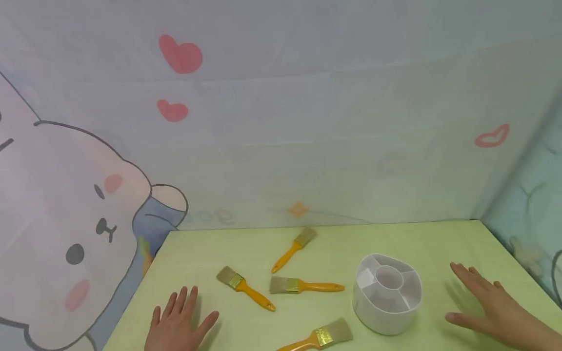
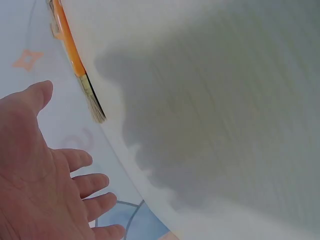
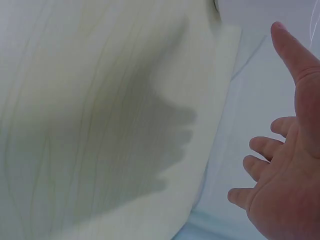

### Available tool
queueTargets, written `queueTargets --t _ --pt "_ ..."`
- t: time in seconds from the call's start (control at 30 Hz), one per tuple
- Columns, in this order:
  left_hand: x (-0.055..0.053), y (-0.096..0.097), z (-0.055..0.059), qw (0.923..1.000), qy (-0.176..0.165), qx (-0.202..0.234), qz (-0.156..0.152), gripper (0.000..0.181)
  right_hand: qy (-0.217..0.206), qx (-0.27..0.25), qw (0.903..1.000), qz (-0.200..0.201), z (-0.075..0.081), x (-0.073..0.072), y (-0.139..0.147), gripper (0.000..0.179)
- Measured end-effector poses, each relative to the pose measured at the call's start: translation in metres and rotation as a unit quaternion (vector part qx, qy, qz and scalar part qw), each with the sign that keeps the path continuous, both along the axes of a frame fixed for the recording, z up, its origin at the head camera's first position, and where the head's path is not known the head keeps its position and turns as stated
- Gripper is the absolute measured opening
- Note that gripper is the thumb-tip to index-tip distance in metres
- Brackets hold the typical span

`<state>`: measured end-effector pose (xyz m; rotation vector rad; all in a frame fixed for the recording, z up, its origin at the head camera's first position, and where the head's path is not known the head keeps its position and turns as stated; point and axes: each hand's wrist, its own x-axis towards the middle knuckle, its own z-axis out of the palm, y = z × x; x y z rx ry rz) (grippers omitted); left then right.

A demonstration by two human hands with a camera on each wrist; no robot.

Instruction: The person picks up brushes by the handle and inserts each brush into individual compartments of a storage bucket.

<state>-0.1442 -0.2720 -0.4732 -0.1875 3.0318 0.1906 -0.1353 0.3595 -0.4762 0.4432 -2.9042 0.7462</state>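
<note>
Fingers spread, my left hand [image 1: 177,319] hovers over the table's left front and holds nothing. Nearest to it lies a flat paintbrush [image 1: 248,287] with an orange handle, bristles toward the back left. A second paintbrush [image 1: 303,285] lies crosswise in the middle, a third paintbrush [image 1: 293,249] slants at the back edge, and another paintbrush [image 1: 322,336] is cut off by the front of the head view. My right hand [image 1: 496,309], also empty with fingers extended, is right of a white round organizer [image 1: 382,312]. This organizer has a round centre cup and divided compartments around it.
The pale yellow-green table [image 1: 443,243] ends at a back edge against a hanging cloth [image 1: 333,122] printed with hearts and a cartoon animal. Another light blue cloth [image 1: 535,209] hangs along the right side. Both hands cast shadows on the tabletop.
</note>
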Motion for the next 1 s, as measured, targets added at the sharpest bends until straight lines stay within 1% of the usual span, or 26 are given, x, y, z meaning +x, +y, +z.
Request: queueTargets --t 0.1,0.13,0.2,0.33,0.43,0.57,0.77,1.0 --pt "-0.001 0.004 0.002 1.0 0.004 0.0 -0.001 0.107 0.007 -0.019 0.9997 0.012 0.003 0.002 -0.006 0.1" --pt "-0.001 0.006 0.002 1.0 0.004 0.004 -0.001 0.107 0.002 -0.026 0.9996 0.013 0.004 0.003 -0.008 0.1" --pt "-0.002 0.01 0.003 0.9999 0.006 0.012 0.001 0.106 -0.015 -0.039 0.9991 0.012 0.006 0.003 -0.011 0.099" --pt "-0.001 0.018 0.003 0.9996 0.014 0.025 0.001 0.104 -0.047 -0.031 0.9984 -0.008 0.009 0.004 -0.016 0.097" --pt "-0.001 0.024 0.004 0.9994 0.021 0.026 -0.005 0.103 -0.043 -0.018 0.9989 -0.011 0.009 0.004 -0.02 0.097" --pt "-0.002 0.036 0.006 0.9995 0.02 0.02 -0.011 0.102 -0.041 -0.036 0.9985 0.003 0.008 0.005 -0.026 0.096" --pt "-0.004 0.051 0.007 0.9991 0.017 0.036 -0.014 0.098 -0.035 -0.052 0.9979 0.015 0.004 0.005 -0.036 0.097" --pt "-0.006 0.066 0.005 0.999 0.012 0.041 -0.017 0.097 -0.03 -0.064 0.997 0.033 0.001 0.002 -0.041 0.098"
